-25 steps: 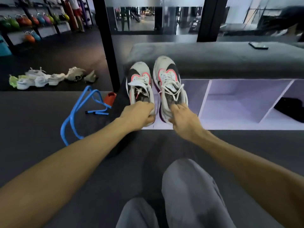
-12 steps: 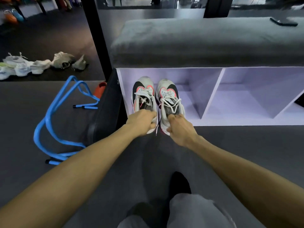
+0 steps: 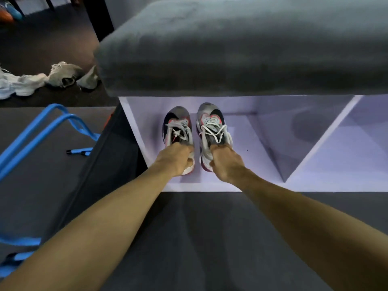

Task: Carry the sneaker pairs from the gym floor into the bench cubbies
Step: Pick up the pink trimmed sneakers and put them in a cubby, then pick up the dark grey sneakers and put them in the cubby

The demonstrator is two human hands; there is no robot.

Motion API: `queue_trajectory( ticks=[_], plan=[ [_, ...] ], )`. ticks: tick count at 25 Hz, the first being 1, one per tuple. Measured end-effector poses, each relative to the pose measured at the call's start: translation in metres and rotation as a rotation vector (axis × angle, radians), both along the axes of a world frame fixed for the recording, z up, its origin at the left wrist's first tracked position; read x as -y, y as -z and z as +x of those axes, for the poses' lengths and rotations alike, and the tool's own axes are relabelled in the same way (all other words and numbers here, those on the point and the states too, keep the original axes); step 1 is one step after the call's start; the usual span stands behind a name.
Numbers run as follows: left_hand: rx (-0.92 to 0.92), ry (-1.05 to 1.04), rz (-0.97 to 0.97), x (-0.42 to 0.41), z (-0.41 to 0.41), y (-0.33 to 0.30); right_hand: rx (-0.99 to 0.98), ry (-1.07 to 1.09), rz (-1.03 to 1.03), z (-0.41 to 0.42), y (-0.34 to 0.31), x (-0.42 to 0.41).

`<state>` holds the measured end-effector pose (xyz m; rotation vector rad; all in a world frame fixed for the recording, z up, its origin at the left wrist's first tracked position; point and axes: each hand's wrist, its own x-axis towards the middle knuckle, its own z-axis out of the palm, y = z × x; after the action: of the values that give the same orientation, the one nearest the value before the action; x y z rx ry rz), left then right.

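The left hand [image 3: 175,158] was clenched on the heel of the left sneaker [image 3: 178,131], and the right hand [image 3: 225,162] gripped the heel collar of the right sneaker [image 3: 213,129]. Both shoes of this 1 pair pointed toes-inward in the leftmost cubby [image 3: 147,131] of the white bench, at the centre of the frame, under the grey cushion [image 3: 241,45].

The loose white laces could catch on a finger as the hands let go and drag a shoe back toward the front edge. The heels sat near that edge, so a shallow placement might leave them overhanging. The right sneaker lay slightly farther in than the left, and an uneven push could skew the pair against the white divider [image 3: 270,143] at centre right.

Whether the soles rested flat on the cubby floor or hovered just above it was hard to tell. The fingertips were hidden inside the heels, and the cushion's overhang cut off the cubby's upper back wall. At the upper left, more sneakers [image 3: 63,75] lay on the dark floor, blurred and partly cropped; their count looked like at least 3. The blue hurdle [image 3: 50,127] at left was cut off by the frame edge.
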<state>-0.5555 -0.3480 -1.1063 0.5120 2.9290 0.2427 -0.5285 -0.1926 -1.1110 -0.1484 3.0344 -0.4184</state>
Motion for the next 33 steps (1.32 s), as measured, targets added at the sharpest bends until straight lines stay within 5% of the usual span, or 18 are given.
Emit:
queue_trajectory(
  ticks=[10, 19, 28, 33],
  plan=[
    [-0.010, -0.094, -0.011, -0.011, -0.105, 0.076, -0.002, -0.084, 0.040, -0.120, 0.081, 0.008],
    [-0.044, -0.139, -0.019, -0.002, -0.108, 0.085, -0.113, -0.140, -0.029, -0.120, 0.094, 0.004],
    [-0.170, -0.037, -0.082, 0.013, 0.006, -0.017, -0.172, -0.195, 0.051, -0.010, -0.009, -0.005],
    [-0.354, 0.029, -0.119, 0.024, 0.085, -0.132, -0.251, -0.234, 0.079, 0.073, -0.120, 0.004]
  ],
)
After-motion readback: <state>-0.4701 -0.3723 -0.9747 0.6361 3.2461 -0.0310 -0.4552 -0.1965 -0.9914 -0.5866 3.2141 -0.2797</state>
